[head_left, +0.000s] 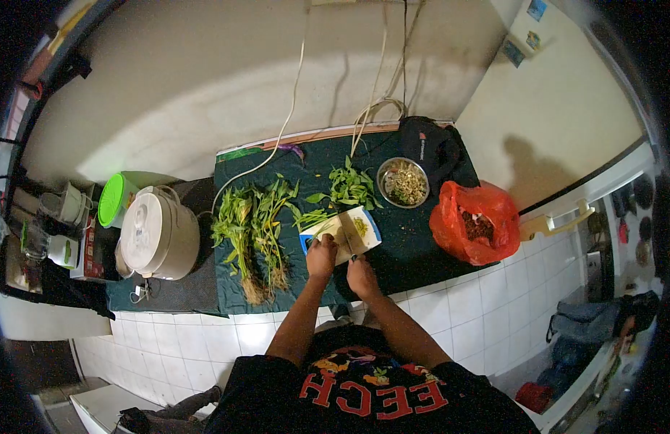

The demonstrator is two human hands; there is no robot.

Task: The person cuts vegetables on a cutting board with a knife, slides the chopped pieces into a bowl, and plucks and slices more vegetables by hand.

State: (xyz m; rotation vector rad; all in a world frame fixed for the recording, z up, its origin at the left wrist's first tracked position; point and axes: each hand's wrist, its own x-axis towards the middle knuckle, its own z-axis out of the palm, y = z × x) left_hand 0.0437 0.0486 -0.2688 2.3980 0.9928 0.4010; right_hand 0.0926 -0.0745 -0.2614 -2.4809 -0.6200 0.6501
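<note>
A white cutting board with blue ends point(371, 239) lies on the dark green cloth in front of me. My left hand point(322, 257) is closed on green stems point(317, 219) at the board's left side. In my right hand point(362, 277) is a knife point(352, 254), its handle wrapped by my fingers and its blade over the board. Small chopped green pieces point(360, 226) lie right of the blade. Beyond the board rests a heap of picked leaves point(352, 186). Rooted leafy greens point(252, 224) lie in bunches to the left.
A metal bowl point(402, 182) of sprout-like pieces stands behind the board, beside a black bag point(429, 148). An open red plastic bag point(474, 224) sits at the right edge. Left stand a rice cooker point(160, 231) and a green-lidded container point(115, 200). A white cable point(284, 123) crosses the cloth.
</note>
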